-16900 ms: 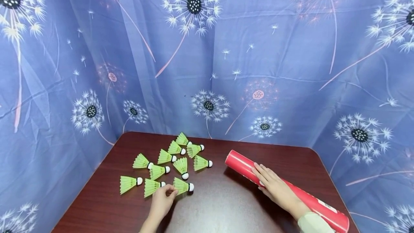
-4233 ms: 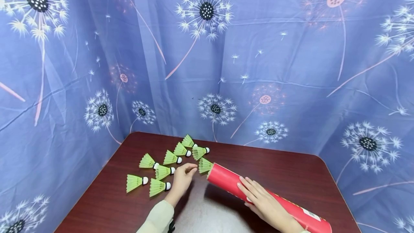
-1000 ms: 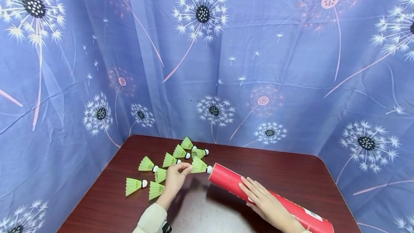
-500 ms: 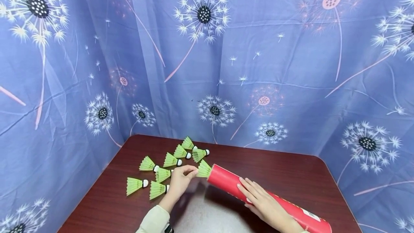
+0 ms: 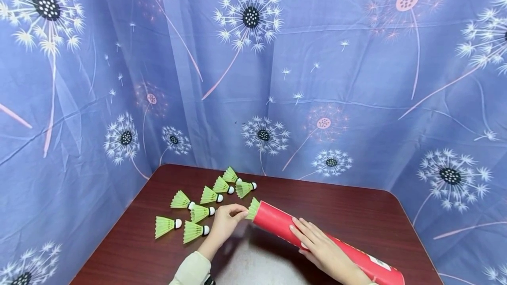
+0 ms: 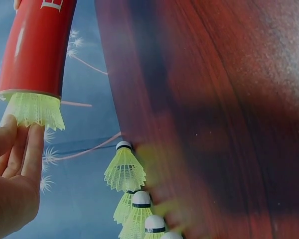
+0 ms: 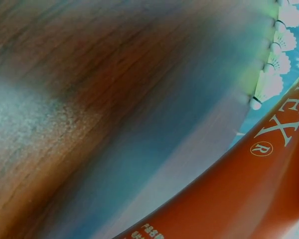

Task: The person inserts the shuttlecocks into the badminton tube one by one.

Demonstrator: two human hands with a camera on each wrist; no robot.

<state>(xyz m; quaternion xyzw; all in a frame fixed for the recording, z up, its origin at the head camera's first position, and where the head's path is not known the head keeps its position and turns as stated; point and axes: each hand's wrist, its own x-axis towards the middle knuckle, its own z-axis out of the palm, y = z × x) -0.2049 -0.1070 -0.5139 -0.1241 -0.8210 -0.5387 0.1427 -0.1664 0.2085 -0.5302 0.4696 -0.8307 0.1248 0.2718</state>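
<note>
My left hand (image 5: 226,223) pinches the feathered skirt of a yellow-green shuttlecock (image 5: 253,209) between thumb and fingers. Its cork end is hidden inside the mouth of a red shuttlecock tube (image 5: 273,217); only the skirt's rim sticks out. In the left wrist view, the fingertips touch the edge of that skirt (image 6: 36,110) just below the tube's rim. My right hand (image 5: 322,247) holds the tube around its middle, fingers laid across the top. The tube slants from lower right to upper left, its mouth raised off the table. The right wrist view shows its printed side (image 7: 249,179).
Several more shuttlecocks (image 5: 192,231) lie on the dark wooden table (image 5: 336,201) to the left, mostly with white corks pointing right. One (image 5: 245,188) sits just behind the tube's mouth. A blue dandelion-patterned curtain (image 5: 222,122) surrounds the table's back and sides.
Over the last second, the shuttlecock has slid from outside the mouth into the tube, my left hand following rightward. Since the oldest frame, the tube has moved left and fewer shuttlecocks lie on the table.
</note>
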